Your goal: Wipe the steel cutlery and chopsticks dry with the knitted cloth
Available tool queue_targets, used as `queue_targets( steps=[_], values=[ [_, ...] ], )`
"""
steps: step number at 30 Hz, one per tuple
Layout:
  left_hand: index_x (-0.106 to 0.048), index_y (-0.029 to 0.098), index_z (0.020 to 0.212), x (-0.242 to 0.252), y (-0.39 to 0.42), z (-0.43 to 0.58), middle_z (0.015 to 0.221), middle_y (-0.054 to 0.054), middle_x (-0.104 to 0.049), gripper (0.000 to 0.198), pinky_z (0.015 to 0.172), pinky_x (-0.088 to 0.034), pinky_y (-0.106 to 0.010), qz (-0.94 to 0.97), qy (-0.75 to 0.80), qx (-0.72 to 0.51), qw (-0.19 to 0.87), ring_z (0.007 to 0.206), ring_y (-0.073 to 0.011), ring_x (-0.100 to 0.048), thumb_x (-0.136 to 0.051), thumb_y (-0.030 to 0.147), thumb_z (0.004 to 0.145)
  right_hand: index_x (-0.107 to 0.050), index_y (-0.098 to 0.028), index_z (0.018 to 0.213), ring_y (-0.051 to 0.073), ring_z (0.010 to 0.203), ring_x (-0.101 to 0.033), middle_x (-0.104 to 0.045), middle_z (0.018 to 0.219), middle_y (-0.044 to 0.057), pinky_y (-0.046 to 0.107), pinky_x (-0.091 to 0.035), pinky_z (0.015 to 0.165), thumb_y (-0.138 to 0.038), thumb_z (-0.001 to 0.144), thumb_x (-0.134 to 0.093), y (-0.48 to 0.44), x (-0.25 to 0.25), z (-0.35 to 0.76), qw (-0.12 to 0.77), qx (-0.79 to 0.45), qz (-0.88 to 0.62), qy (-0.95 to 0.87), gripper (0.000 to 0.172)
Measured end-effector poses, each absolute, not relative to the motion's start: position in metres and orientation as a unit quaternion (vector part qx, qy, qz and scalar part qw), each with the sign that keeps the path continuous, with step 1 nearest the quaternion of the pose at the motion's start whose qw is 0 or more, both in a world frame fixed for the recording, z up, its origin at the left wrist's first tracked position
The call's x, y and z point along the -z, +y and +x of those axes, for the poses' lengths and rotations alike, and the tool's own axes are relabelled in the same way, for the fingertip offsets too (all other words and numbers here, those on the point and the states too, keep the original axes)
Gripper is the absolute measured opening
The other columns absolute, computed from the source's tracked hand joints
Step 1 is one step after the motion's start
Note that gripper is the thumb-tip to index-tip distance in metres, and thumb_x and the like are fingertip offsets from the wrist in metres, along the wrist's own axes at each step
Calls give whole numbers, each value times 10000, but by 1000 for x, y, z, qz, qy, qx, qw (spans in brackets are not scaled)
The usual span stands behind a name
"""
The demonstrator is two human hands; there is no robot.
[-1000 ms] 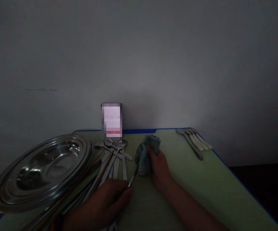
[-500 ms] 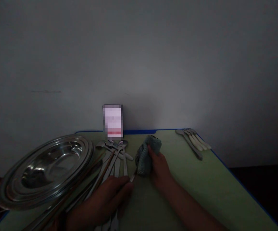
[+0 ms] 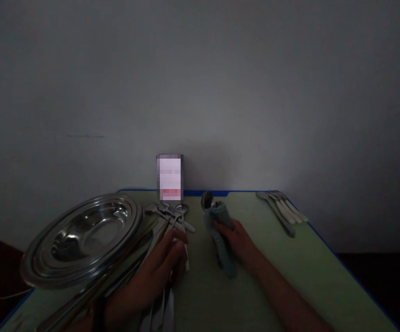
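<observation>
My right hand (image 3: 238, 237) is closed around a grey-green cloth (image 3: 223, 244), whose lower end hangs down. A metal spoon (image 3: 207, 201) sticks out of the cloth's top, its bowl up; the handle is hidden in the folds. My left hand (image 3: 170, 253), fingers curled down, rests over a pile of cutlery on the left half of the table. Whether it pinches a piece there is hidden. A spoon (image 3: 181, 210) in the pile lies at its fingertips, and knife-like flat handles (image 3: 168, 309) run out beneath the wrist.
Stacked shiny metal basins (image 3: 82, 240) stand at the left, with chopsticks (image 3: 117, 256) beside them. A phone-like blurred screen (image 3: 170, 177) leans on the wall. Several forks (image 3: 291, 210) and a spoon (image 3: 276, 214) lie at the far right of the green, blue-edged table (image 3: 290, 272).
My left hand has let go of the handle near the cloth and shifted over the pile. In my right hand the cloth has turned, and the spoon's bowl now shows above it.
</observation>
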State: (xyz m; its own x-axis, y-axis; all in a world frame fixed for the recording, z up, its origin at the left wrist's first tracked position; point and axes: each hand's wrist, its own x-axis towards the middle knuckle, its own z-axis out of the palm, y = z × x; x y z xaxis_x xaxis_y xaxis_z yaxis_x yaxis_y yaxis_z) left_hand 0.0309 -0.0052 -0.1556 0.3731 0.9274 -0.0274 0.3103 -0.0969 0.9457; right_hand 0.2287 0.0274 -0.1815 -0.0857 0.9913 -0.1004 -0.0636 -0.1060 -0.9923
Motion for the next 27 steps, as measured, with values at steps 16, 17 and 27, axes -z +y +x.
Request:
queue_targets(
  steps=[16, 17, 27],
  values=[
    [-391, 246, 1287, 158, -7, 29, 749, 8, -615, 391, 568, -457, -229, 749, 429, -224, 452, 622, -134, -579, -370, 378, 920, -679, -167, 878, 174, 775, -623, -696, 869, 25, 241, -454, 654, -455, 748, -585, 27, 135, 295, -19, -485, -437, -757, 330],
    [-404, 245, 1272, 158, -7, 29, 776, 4, -621, 378, 577, -460, -230, 752, 428, -218, 451, 634, -132, -583, -377, 377, 919, -681, -163, 878, 174, 770, -624, -695, 856, 28, 243, -457, 655, -472, 747, -581, 28, 132, 302, -21, -482, -449, -752, 350],
    [-433, 283, 1280, 165, -2, 28, 1064, -27, -642, 515, 783, -478, -311, 744, 419, -198, 481, 898, -197, -622, -605, 288, 795, -692, -180, 810, 163, 679, -591, -680, 748, 0, 239, -418, 590, -404, 757, -564, 29, 139, 282, 34, -445, -441, -779, 262]
  ],
)
